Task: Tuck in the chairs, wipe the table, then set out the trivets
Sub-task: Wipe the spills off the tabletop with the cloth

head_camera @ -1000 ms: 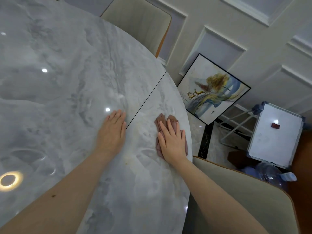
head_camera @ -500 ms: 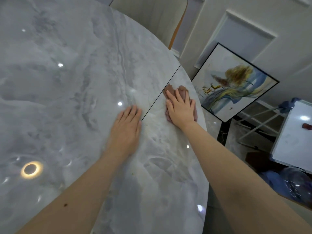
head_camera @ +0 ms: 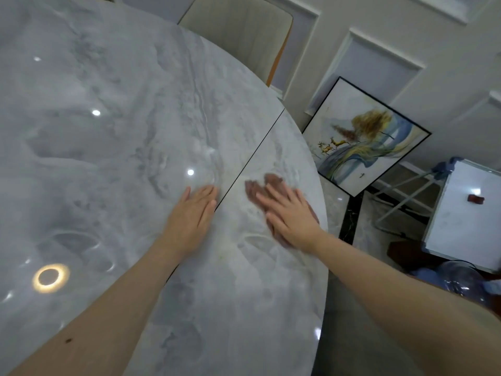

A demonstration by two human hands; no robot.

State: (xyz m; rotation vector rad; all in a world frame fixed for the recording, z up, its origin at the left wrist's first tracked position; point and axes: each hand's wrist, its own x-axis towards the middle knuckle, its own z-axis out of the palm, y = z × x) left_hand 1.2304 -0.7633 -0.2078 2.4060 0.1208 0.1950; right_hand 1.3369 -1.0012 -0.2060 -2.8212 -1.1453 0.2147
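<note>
Under the right hand (head_camera: 291,217) lies the cloth (head_camera: 267,185), a brownish rag pressed flat to the table (head_camera: 108,131); fingers straight and slightly spread on top of it, nothing curled or pinched. Rag edges show past the fingertips and along both sides of the palm, motion-blurred. Just left of the rag runs the dark seam (head_camera: 252,161) in the marble top; on the far side of that seam the left hand (head_camera: 193,215) rests flat, fingers straight and together, holding nothing, likely bracing. Just right of the rag is the rounded table edge, close enough that a sideways stroke could push cloth over the rim. Judgement: wiping step in hand; trivets not in view. Cloth looks thin, soft and limp, light, probably damp; it will bunch under a push from one corner, so flat palm pressure over its middle suits it better than a pinch. Polished top looks glossy and slick, so the rag should slide easily. Beyond the fingertips, far across the top, a beige chair (head_camera: 244,31) stands against the table edge. Off to the right of the wiping arm, on the floor: a framed picture (head_camera: 363,137) leaning on the wall, a small whiteboard (head_camera: 461,221).
</note>
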